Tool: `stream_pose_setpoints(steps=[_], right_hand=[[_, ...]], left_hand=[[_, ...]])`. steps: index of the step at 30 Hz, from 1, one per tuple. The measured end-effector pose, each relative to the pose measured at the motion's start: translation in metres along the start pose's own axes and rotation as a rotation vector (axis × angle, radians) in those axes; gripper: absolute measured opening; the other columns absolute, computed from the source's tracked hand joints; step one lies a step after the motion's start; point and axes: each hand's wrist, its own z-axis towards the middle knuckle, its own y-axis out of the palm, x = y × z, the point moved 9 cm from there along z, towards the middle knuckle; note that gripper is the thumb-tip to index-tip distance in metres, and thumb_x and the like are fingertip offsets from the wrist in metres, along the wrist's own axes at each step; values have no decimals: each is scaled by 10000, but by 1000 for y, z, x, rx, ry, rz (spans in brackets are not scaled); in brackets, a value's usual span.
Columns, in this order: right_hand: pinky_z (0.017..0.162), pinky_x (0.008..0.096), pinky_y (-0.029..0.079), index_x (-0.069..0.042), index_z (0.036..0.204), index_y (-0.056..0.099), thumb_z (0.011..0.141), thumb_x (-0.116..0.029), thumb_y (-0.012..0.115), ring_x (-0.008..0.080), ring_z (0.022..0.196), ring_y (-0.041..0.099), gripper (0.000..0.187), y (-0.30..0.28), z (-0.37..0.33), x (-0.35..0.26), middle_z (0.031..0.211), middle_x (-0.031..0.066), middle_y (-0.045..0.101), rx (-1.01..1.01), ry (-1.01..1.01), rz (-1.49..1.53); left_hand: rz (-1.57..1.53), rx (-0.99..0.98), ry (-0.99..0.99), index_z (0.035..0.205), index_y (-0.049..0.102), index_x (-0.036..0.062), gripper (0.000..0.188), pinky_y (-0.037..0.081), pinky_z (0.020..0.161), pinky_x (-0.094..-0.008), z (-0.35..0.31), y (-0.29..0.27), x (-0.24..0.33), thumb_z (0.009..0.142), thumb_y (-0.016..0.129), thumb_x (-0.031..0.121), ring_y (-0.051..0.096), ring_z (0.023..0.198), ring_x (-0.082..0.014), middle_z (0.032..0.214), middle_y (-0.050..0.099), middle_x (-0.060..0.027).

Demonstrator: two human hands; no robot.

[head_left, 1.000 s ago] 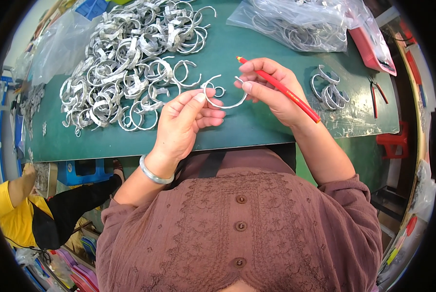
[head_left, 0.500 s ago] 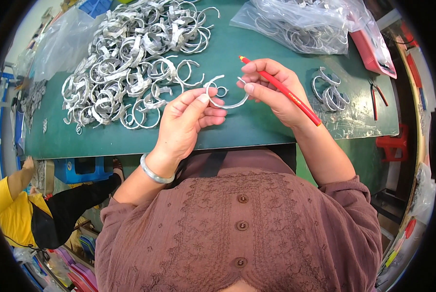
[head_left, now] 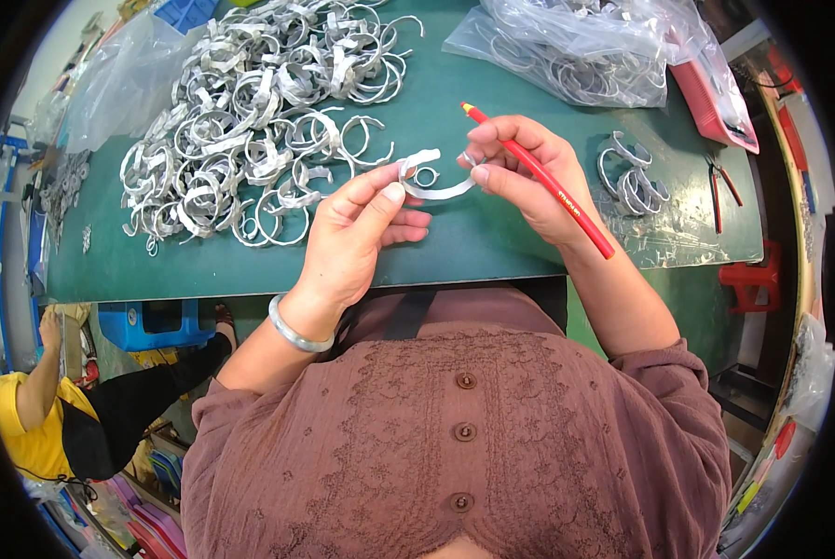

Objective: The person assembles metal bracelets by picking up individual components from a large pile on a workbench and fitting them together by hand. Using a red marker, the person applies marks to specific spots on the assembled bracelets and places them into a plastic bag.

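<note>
A pale silvery open bangle (head_left: 450, 194) is held above the near part of the green table, between my two hands. My left hand (head_left: 354, 216) pinches its left side with thumb and fingers. The thumb and fingertips of my right hand (head_left: 539, 182) grip its right end. A red pencil (head_left: 559, 191) with a yellow band is tucked in my right hand, slanting across it. Within the bangle's curve shows a small ring (head_left: 426, 176); I cannot tell whether it is attached. Left and beyond lies a big heap of similar bangles (head_left: 268, 140).
Clear plastic bags (head_left: 567, 56) of bangles lie at the far right beside a pink basket (head_left: 716, 112). Nearer are a few loose bangles (head_left: 634, 177) and red-handled pliers (head_left: 718, 194). At left, a person in a yellow top (head_left: 26, 419) sits near a blue stool (head_left: 152, 326).
The bangle has been tilted, so its broad flat face shows more. Both hands keep their grip, with the pencil barely shifted. The other person's arm at left has moved.
</note>
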Motion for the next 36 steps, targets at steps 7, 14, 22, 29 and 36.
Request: stream_pose_setpoints(steps=[7,14,22,29,36], right_hand=[[759,251,447,0,977,554,753,94,550,122,870,557,242,4,-5,-11,950,63,579,7,-165,-179],[718,246,451,-20,1007,554,700,109,582,127,777,544,334,17,-15,-30,906,63,568,-63,-435,-412],[756,261,454,-39,1096,509,685,112,592,141,828,541,446,8,-17,-22,971,67,533,9,-378,-282],[777,271,459,-36,1104,500,689,115,590,148,851,546,451,6,-17,-23,1004,64,531,15,-367,-229],[755,269,453,-40,1110,499,693,108,588,151,831,551,451,9,-14,-23,992,68,529,3,-358,-282]], left_hand=[[-26,-26,29,1155,474,-22,309,500,770,-295,1,2,-1,881,485,121,590,877,-192,1000,568,-127],[64,-22,130,1181,427,-21,374,476,824,-307,0,1,7,827,539,25,566,953,-202,1091,531,-135],[70,-67,229,1271,322,8,606,454,855,-327,-2,6,15,738,604,-58,526,1017,-223,1192,456,-138],[101,-71,249,1277,319,10,617,453,857,-334,-3,8,17,734,603,-66,525,1020,-226,1199,451,-134],[144,-114,281,1114,510,-7,355,454,850,-313,-4,3,13,767,571,-58,522,1024,-202,1148,491,-111]])
